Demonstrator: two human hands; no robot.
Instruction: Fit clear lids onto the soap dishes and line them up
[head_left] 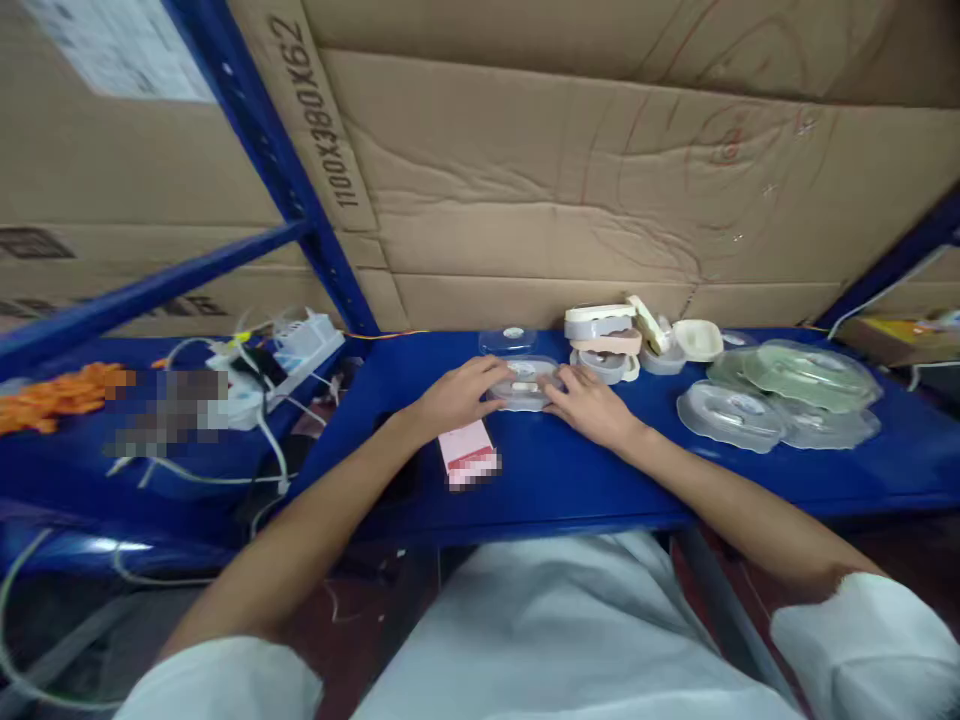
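A small clear plastic case [523,388] lies on the blue table [570,480], with a white part inside it. My left hand [459,395] rests on its left side, fingers curled over the rim. My right hand [589,403] presses on its right side, fingers bent against the lid. Both hands grip the case between them. A clear round lid [508,340] lies just behind it.
Stacked white and beige cases [609,340] stand behind my right hand, clear plastic shells [780,400] to the right. A pink card [469,452] lies near my left wrist. Cables and a white power strip [300,345] crowd the left. Cardboard boxes [600,180] wall the back.
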